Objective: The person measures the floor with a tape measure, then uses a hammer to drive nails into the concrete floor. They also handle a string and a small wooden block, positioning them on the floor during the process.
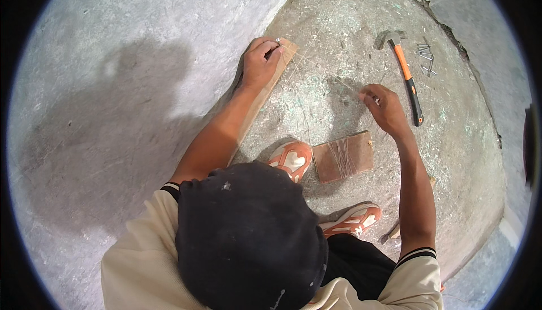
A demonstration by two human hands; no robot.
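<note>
My left hand (261,64) is closed at the far end of a wooden board (264,94) that lies along the wall. Its thumb and index finger pinch thin string beside a nail (278,40) standing up from the board; the exact grip is partly hidden. From there the pale string (333,76) stretches right to my right hand (384,107), raised over the floor with its fingertips pinched on it. Another length hangs toward a flat reddish-brown block (361,151) with string wound around its middle, lying near my feet.
To the right, a claw hammer (403,64) with an orange and black handle lies near several loose nails (427,56). My shoes (292,159) stand beside the block. The pale wall (141,22) rises on the left. Debris litters the rough concrete floor (350,22).
</note>
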